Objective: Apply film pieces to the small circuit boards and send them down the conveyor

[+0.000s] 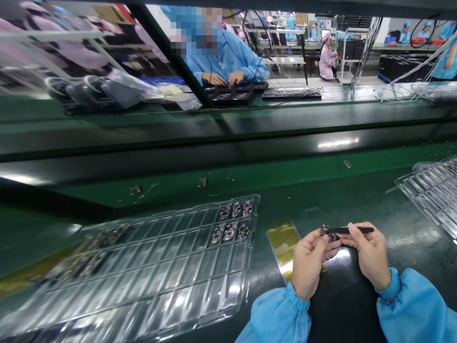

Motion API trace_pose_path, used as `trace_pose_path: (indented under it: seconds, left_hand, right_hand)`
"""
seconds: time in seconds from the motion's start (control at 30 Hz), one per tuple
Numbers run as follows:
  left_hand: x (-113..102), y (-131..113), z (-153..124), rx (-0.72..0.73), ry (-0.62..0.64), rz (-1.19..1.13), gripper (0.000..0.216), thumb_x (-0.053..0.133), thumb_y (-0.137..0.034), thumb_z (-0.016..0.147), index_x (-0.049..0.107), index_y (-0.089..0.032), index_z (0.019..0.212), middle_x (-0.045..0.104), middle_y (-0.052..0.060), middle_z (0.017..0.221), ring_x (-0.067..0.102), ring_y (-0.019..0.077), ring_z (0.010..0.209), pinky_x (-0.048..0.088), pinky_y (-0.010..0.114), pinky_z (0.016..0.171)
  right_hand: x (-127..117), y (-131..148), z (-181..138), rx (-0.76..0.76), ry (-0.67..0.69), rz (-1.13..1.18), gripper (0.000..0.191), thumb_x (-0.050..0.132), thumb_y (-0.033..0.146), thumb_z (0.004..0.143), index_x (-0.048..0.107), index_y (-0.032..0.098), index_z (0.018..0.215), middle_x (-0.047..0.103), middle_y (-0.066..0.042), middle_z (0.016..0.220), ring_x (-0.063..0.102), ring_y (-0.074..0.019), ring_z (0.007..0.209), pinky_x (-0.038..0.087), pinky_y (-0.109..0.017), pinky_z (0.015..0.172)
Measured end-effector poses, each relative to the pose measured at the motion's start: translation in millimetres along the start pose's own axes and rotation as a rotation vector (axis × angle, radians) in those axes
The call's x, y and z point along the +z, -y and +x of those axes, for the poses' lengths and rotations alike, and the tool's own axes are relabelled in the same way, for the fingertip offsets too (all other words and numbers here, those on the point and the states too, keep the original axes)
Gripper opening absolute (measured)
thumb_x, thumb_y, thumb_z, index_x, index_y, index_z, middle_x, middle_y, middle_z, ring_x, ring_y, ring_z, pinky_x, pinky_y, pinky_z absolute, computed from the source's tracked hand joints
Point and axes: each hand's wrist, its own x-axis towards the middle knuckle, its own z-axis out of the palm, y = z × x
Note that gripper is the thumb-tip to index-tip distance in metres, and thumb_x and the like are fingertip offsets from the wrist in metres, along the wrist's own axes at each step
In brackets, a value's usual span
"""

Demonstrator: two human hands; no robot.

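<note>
Between the thumb and fingers of my left hand (310, 259) is a small circuit board (329, 232), held up above the green bench. My right hand (369, 252) pinches a slim black tool (352, 230), apparently tweezers, whose tip reaches the board. Whether the tip grips a part there is too small to tell. Just left of my left hand a sheet with amber film (284, 243) lies on the bench. Further left sits a clear plastic tray (200, 267) with several similar boards (230, 231) in its slots.
Another clear tray (432, 195) lies at the right. Loose boards (203, 182) rest along the green strip behind the bench. A dark rail (232, 147) runs across, and a green post (171, 52) slants upward. Opposite, a person in blue (228, 52) works over black trays (232, 95).
</note>
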Motion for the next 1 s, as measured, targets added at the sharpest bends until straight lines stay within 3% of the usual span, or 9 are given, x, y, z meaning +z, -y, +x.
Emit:
trace_pose_path:
  seconds: [0.2,0.57,0.67,0.87,1.0]
  left_hand:
    - [-0.6,0.3,0.1,0.011,0.012,0.007,0.034,0.070,-0.030,0.064,0.061,-0.010,0.090,0.069,0.013,0.085,0.067,0.0236,0.075,0.053,0.026,0.060]
    - [-1.8,4.3,1.2,0.034,-0.022,-0.005,0.034,0.070,-0.037,0.063,0.061,-0.010,0.083,0.068,0.009,0.071,0.067,0.0223,0.068,0.053,0.026,0.056]
    - [-2.6,5.6,1.4,0.045,-0.021,0.006,0.035,0.069,-0.038,0.064,0.060,-0.010,0.082,0.068,0.010,0.074,0.067,0.0220,0.068,0.053,0.026,0.057]
    - [-4.9,5.8,3.9,0.048,-0.065,-0.014,0.034,0.069,-0.038,0.064,0.060,-0.011,0.082,0.068,0.009,0.079,0.067,0.0205,0.067,0.052,0.025,0.056]
    - [-6.9,5.8,0.9,0.042,-0.068,-0.011,0.032,0.068,-0.037,0.065,0.059,-0.011,0.081,0.068,0.010,0.083,0.066,0.0193,0.066,0.052,0.024,0.055]
  right_hand:
    - [0.2,-0.5,-0.3,-0.006,0.001,0.000,0.024,0.071,0.034,0.070,0.057,0.015,0.075,0.067,-0.004,0.070,0.067,-0.0230,0.067,0.058,-0.033,0.059]
    - [0.5,-1.1,-2.2,-0.023,0.015,-0.033,0.024,0.070,0.036,0.071,0.058,0.015,0.075,0.067,-0.004,0.069,0.067,-0.0224,0.068,0.056,-0.033,0.061]
    - [1.0,1.4,-7.0,-0.114,0.024,-0.178,0.020,0.067,0.035,0.074,0.061,0.016,0.077,0.067,-0.005,0.070,0.066,-0.0222,0.067,0.056,-0.032,0.061]
    - [-5.9,12.6,-13.6,-0.545,-0.024,-0.543,0.010,0.064,0.022,0.075,0.068,0.019,0.085,0.068,-0.007,0.087,0.063,-0.0233,0.083,0.049,-0.034,0.078]
    - [-14.6,18.5,-3.7,-0.530,-0.133,-0.499,0.012,0.064,0.026,0.076,0.067,0.019,0.086,0.067,-0.007,0.087,0.063,-0.0224,0.079,0.050,-0.033,0.074]
